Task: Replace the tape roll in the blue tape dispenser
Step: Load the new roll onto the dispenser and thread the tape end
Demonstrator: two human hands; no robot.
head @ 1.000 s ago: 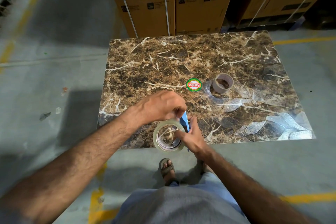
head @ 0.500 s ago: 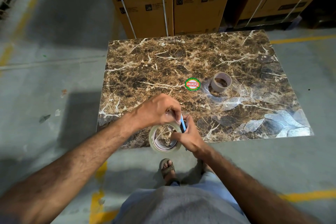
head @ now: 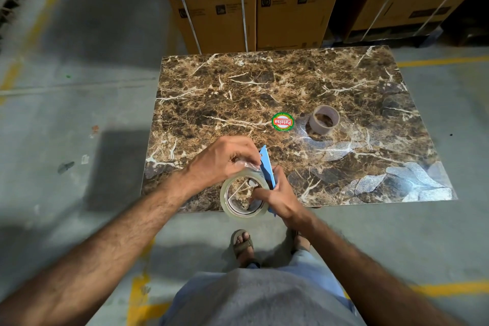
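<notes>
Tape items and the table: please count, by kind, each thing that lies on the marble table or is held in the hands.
Clear tape roll, held: 1
Blue tape dispenser, held: 1
Empty cardboard tape core, on the marble table: 1
Round red and green sticker, on the table: 1
Total: 4

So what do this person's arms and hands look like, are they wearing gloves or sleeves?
No gloves: the left hand and right hand are bare. Both forearms are bare and hairy as far as they show, with no sleeve, watch or ring that I can see.
</notes>
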